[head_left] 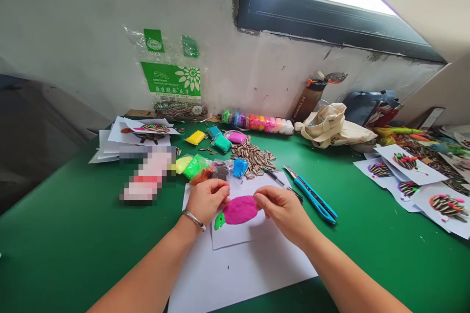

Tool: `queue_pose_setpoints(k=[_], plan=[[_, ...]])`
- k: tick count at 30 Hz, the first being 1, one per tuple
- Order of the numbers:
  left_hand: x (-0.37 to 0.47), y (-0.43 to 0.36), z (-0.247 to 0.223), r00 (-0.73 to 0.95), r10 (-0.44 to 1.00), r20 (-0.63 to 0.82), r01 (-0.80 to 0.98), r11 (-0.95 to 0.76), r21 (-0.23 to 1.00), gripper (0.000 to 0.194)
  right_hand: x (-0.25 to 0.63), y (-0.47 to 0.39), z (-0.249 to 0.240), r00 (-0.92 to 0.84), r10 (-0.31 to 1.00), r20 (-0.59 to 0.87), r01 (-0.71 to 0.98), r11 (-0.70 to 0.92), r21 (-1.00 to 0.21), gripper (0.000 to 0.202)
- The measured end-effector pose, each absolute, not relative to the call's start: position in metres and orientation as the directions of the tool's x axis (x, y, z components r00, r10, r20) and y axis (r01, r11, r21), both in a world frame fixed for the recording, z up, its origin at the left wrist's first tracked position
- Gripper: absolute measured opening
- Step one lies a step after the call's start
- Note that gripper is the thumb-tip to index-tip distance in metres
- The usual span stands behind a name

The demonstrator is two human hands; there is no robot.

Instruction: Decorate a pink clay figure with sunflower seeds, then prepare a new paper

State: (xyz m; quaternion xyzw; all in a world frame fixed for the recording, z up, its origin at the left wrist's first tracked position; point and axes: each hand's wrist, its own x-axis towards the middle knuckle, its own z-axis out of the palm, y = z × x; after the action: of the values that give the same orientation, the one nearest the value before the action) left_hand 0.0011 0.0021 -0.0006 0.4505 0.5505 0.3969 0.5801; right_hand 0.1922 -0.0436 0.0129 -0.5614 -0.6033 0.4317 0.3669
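Note:
A flat magenta clay oval (240,210) with a small green clay head (219,221) at its left end lies on a small white sheet (235,239). My left hand (207,200), with a silver bracelet on the wrist, is closed in a pinch above the oval's upper left edge, near the green head. At the oval's right end, my right hand (281,208) is also pinched, its fingertips at the clay's edge. What either pinch holds, if anything, is hidden. Under the small sheet lies a larger white sheet (242,281).
Bagged clay (198,166), sunflower seeds (255,156), a pen (275,177) and a blue utility knife (316,200) lie beyond my hands. Seed-and-clay pictures are stacked left (147,129) and right (407,161). A seed bag (172,80), a bottle (309,98) and a cloth bag (330,127) stand along the wall.

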Motion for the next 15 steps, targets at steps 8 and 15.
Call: queue_pose_setpoints(k=[8, 15], plan=[[0.003, 0.001, 0.002, 0.076, 0.953, -0.294, 0.044, 0.292, 0.955, 0.022, 0.188, -0.068, -0.004, -0.128, 0.991, 0.027, 0.584, 0.097, -0.806, 0.02], [0.003, 0.001, 0.002, 0.075, 0.95, -0.302, 0.049, 0.299, 0.953, 0.021, 0.186, -0.068, -0.009, -0.235, 0.968, 0.09, 0.786, 0.244, -0.568, 0.024]])
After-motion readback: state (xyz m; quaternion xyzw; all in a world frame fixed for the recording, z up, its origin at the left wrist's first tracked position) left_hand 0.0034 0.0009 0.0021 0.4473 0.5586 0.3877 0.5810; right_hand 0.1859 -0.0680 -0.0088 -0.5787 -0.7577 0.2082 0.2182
